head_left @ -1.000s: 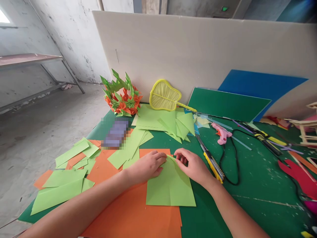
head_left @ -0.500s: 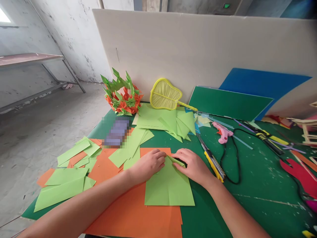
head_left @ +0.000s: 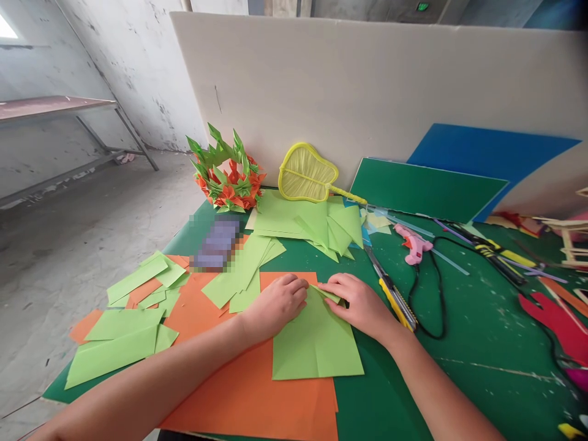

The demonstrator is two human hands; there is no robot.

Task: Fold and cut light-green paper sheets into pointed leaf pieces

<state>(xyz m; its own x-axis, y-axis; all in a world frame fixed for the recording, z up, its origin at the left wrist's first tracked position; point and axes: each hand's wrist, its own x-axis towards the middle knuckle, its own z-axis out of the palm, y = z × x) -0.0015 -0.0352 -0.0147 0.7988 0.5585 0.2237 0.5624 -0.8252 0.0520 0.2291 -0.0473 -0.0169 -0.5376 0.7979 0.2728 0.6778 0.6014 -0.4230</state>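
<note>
A light green paper sheet (head_left: 316, 349) with crease lines lies partly on a large orange sheet (head_left: 257, 404) and partly on the green table. Its far right corner is folded over toward the middle. My left hand (head_left: 282, 303) is closed on the sheet's far left edge, fingertips near the top of the middle crease. With thumb and fingers, my right hand (head_left: 353, 303) pinches the folded flap at the far right. The left thumb and part of the sheet's far edge are hidden.
Cut green paper pieces (head_left: 114, 355) lie at the left. Behind stand an orange-and-green folded-paper ring (head_left: 229, 177) and a yellow fan (head_left: 305, 174). A yellow utility knife (head_left: 395, 300), a pink glue gun (head_left: 416, 244) with black cord and a red cutout (head_left: 555, 324) lie at the right.
The green sheet has shifted slightly to the right and turned a little. My right fingers press the folded corner lower; the gap beneath it has closed up. My left hand stays nearly in place.
</note>
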